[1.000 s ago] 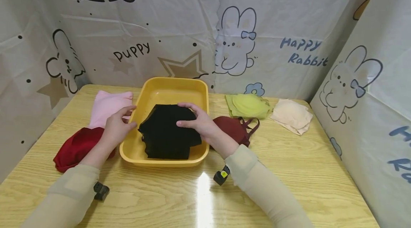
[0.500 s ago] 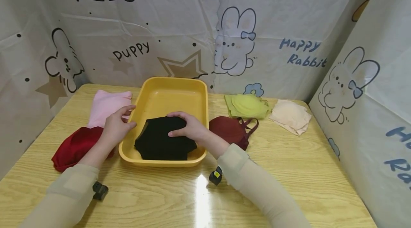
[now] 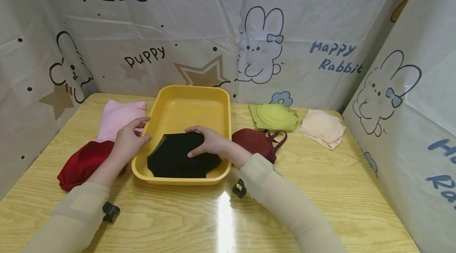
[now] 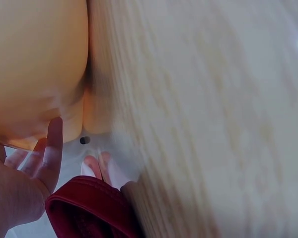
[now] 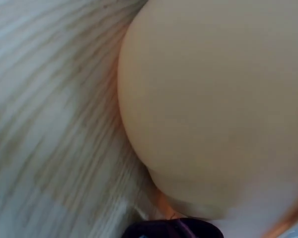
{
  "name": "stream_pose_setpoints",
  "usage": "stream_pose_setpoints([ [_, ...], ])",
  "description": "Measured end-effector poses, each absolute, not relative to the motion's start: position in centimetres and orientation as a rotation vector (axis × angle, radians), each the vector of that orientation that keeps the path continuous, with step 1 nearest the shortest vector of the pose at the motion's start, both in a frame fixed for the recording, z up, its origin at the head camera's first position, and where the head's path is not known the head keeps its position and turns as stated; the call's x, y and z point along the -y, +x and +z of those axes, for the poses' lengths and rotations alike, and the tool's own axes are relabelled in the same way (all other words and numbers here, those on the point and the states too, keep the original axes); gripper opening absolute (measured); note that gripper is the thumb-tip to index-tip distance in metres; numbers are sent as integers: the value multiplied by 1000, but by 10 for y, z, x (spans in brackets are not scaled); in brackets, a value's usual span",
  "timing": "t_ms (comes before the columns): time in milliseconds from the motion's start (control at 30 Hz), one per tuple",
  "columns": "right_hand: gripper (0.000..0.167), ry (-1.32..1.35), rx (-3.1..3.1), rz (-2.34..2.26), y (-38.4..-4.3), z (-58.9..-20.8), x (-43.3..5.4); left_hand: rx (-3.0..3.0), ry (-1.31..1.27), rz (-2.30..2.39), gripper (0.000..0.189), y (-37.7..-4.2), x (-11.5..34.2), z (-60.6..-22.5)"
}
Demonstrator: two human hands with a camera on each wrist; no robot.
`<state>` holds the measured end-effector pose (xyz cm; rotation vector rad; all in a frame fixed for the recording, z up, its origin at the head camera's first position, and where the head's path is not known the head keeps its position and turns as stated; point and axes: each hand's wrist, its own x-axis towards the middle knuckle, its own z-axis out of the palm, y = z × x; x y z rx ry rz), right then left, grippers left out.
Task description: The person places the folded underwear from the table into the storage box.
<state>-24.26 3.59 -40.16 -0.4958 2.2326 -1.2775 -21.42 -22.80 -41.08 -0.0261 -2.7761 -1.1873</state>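
A yellow plastic basin (image 3: pixel 192 106) stands on the table. Inside its front part lies a folded black garment (image 3: pixel 174 158), soft and wide. My right hand (image 3: pixel 210 142) holds this garment at its upper right, thumb on the near face and fingers over the far edge. My left hand (image 3: pixel 130 138) grips the basin's left rim; in the left wrist view its fingers (image 4: pixel 52 148) lie against the outer wall. Beneath the left forearm is a dark red bra (image 3: pixel 89 162). The right wrist view shows mainly the basin's outer wall (image 5: pixel 208 99); the right hand is out of it.
Behind the left hand lies a pink folded garment (image 3: pixel 119 118). Right of the basin sit a maroon bra with straps (image 3: pixel 251 140), a yellow-green bra (image 3: pixel 274 116) and a folded beige garment (image 3: pixel 324 128). A printed cloth (image 3: pixel 199 15) hangs behind the wooden table (image 3: pixel 320 193).
My right hand has lowered the black garment toward the front of the basin, and the garment now sits flatter and lower. The left hand has stayed at the rim.
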Motion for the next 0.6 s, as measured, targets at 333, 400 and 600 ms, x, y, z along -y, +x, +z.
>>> stream_pose_setpoints([
  [333,74,-581,-2406,-1003,-244,-403,-34,2766,-29,-1162,55,-215,229,-412],
  [400,73,-596,-2445,-939,-244,-403,-34,2762,-33,-1157,54,-216,229,-413],
  [600,70,-648,-2549,-772,-244,-403,-34,2761,-33,-1148,55,-217,229,-414],
])
